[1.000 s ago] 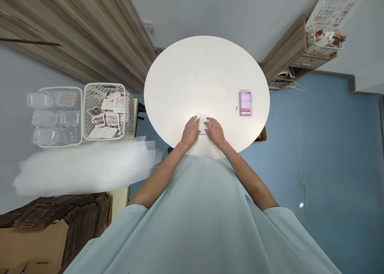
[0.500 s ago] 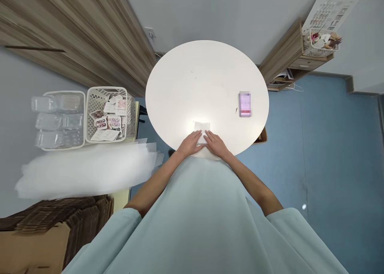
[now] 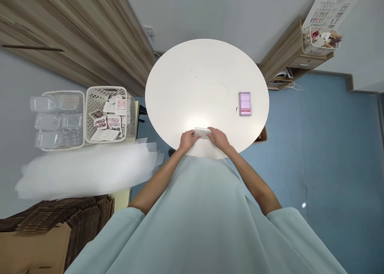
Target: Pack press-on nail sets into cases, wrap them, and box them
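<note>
A small whitish, wrapped-looking packet (image 3: 203, 133) is held near the front edge of the round white table (image 3: 192, 90). My left hand (image 3: 187, 141) grips its left end, thumb in front and fingers curled behind. On the other end, my right hand (image 3: 219, 139) is closed with its thumb at the near side. What lies inside the packet cannot be made out. A phone (image 3: 245, 104) with a blurred pink screen lies on the table to the right.
Left of the table stand a white basket (image 3: 87, 118) of small printed cards and another basket (image 3: 63, 149) of clear plastic boxes. White translucent sheets (image 3: 87, 170) are piled nearer me, above flattened cardboard boxes (image 3: 36, 246). A wooden cabinet (image 3: 285, 46) stands at the back right.
My hands have gone from lying flat over the spread white piece to gripping its two ends. It now looks narrower, like a folded bar, and my hands are farther apart.
</note>
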Motion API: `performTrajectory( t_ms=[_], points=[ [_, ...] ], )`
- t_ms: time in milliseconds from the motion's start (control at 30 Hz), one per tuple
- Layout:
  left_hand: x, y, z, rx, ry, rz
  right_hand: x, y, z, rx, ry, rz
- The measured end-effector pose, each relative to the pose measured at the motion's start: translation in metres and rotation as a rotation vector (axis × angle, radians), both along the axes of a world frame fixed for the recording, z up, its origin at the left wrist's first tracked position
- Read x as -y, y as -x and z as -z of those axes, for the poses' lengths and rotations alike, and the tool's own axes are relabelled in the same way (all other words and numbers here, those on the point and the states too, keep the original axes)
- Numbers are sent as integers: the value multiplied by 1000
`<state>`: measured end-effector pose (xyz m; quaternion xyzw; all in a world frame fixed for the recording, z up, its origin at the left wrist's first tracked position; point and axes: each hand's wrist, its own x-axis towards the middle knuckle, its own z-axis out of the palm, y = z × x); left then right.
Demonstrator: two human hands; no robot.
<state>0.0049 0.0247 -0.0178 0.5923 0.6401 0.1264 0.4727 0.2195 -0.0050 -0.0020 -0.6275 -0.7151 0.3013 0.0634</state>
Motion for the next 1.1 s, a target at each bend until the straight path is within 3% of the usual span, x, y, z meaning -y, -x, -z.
performTrajectory(
  t_ms=[167,467,667,833,1100],
  points=[
    [-5,-12,1,-128,-22,22,-17,-1,6,34,-89,27],
    [0,-18,-2,-186,-68,-29,-20,11,5,46,-70,-89],
    [18,14,-6,-116,-14,-208,1,25,-5,108,-15,-114],
    [26,35,-8,97,23,-221,13,53,-6,44,49,-97],
    [23,94,-1,-72,-119,-294,-7,142,-4,-1,84,-200]
  ],
)
